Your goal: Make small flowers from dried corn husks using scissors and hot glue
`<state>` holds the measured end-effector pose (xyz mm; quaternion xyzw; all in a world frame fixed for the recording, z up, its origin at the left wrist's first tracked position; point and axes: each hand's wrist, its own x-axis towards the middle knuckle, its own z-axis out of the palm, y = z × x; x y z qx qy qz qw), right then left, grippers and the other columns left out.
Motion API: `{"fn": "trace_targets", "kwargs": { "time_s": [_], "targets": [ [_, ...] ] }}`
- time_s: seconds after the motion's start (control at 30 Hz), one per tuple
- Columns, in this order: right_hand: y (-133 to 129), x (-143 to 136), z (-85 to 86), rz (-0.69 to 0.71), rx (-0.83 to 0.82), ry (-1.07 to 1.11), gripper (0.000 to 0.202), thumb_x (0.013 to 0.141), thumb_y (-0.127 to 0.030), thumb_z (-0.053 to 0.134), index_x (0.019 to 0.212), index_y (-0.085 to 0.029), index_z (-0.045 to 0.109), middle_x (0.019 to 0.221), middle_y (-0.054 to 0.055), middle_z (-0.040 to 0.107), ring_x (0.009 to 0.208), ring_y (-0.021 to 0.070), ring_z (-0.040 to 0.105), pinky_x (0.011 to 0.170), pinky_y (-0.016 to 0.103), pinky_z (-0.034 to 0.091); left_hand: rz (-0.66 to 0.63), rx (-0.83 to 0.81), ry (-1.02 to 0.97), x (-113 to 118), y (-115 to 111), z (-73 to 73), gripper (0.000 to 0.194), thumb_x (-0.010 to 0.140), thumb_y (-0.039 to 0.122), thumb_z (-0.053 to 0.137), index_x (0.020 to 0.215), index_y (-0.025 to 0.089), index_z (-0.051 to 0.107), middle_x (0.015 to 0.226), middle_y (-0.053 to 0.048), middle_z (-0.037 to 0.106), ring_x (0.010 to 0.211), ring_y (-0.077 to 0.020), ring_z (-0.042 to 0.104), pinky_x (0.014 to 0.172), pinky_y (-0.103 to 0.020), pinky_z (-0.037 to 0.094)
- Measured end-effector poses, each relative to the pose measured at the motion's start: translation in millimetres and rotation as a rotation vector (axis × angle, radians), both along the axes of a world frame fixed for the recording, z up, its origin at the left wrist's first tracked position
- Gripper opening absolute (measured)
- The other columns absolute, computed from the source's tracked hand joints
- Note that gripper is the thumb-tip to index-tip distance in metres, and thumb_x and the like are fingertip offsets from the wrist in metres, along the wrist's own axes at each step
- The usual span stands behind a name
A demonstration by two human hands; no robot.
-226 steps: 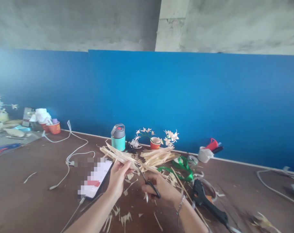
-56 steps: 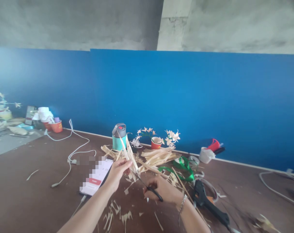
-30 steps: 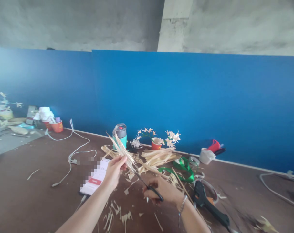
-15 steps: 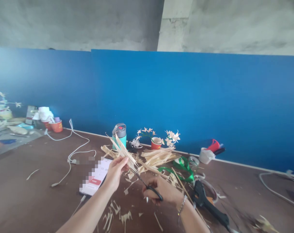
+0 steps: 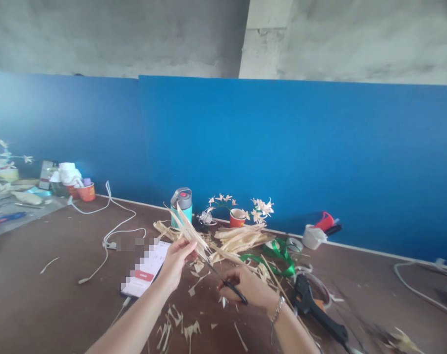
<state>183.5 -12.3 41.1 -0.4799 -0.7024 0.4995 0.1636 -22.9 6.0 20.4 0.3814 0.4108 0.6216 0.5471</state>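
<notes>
My left hand [image 5: 178, 260] pinches a pale dried husk strip [image 5: 188, 228], its tips pointing up and away. In my right hand [image 5: 240, 287] is a pair of black-handled scissors [image 5: 233, 289], the blades reaching left to the husk's lower end near my left fingers. Whether the blades are apart or closed is too small to tell. Behind both hands lies a heap of dried husks [image 5: 241, 238]. Small husk scraps [image 5: 179, 317] are scattered on the brown table between my forearms.
A phone [image 5: 146, 273] on a cable lies left of my left hand. Beyond stand a turquoise flask [image 5: 181, 206] and a red cup [image 5: 237, 219] with husk flowers. Green ribbon [image 5: 282, 255] and a black glue gun [image 5: 317, 312] are at right. A blue partition [image 5: 282, 147] rises behind.
My hands stay nearly in place, with the husk dipping very slightly between the scissors and my left fingers. Another person's hand at the far left has gone out of view.
</notes>
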Motion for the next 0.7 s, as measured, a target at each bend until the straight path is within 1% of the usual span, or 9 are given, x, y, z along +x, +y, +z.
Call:
{"fn": "trace_targets", "kwargs": {
  "time_s": [0.17,0.47,0.6,0.7],
  "targets": [
    [-0.6,-1.2,1.9,-0.011,0.059,-0.051,0.015,0.062,-0.020,0.060,0.071,-0.014,0.070,0.052,-0.001,0.058,0.042,0.0061,0.044,0.038,0.014,0.031,0.028,-0.010,-0.001,0.4,0.5,-0.9,0.019,0.064,0.030,0.073,0.066,0.013,0.065,0.055,0.001,0.059,0.053,-0.0090,0.053,0.052,-0.019,0.041],
    [-0.5,-6.0,2.7,-0.036,0.034,-0.009,0.015,0.060,-0.016,0.058,0.071,-0.014,0.069,0.048,-0.003,0.053,0.040,0.0057,0.042,0.036,0.014,0.028,0.068,0.012,0.017,1.6,0.6,-3.2,0.018,0.065,0.030,0.073,0.065,0.013,0.065,0.056,0.002,0.058,0.054,-0.0087,0.052,0.054,-0.019,0.041],
    [0.5,-6.4,-1.5,-0.050,0.042,0.012,0.013,0.061,-0.017,0.059,0.069,-0.014,0.068,0.049,-0.003,0.055,0.041,0.0066,0.043,0.038,0.016,0.030,0.094,0.002,0.027,2.5,0.4,-2.7,0.019,0.063,0.030,0.073,0.068,0.013,0.067,0.057,0.001,0.059,0.055,-0.0102,0.053,0.054,-0.020,0.042],
    [-0.1,-6.4,-1.3,-0.071,0.050,0.005,0.011,0.060,-0.018,0.060,0.067,-0.014,0.068,0.049,-0.002,0.056,0.041,0.0075,0.044,0.038,0.017,0.031,0.113,-0.003,0.007,2.4,1.1,-3.1,0.021,0.061,0.030,0.075,0.071,0.013,0.068,0.060,0.000,0.061,0.056,-0.0111,0.055,0.055,-0.021,0.044]
  ]
}}
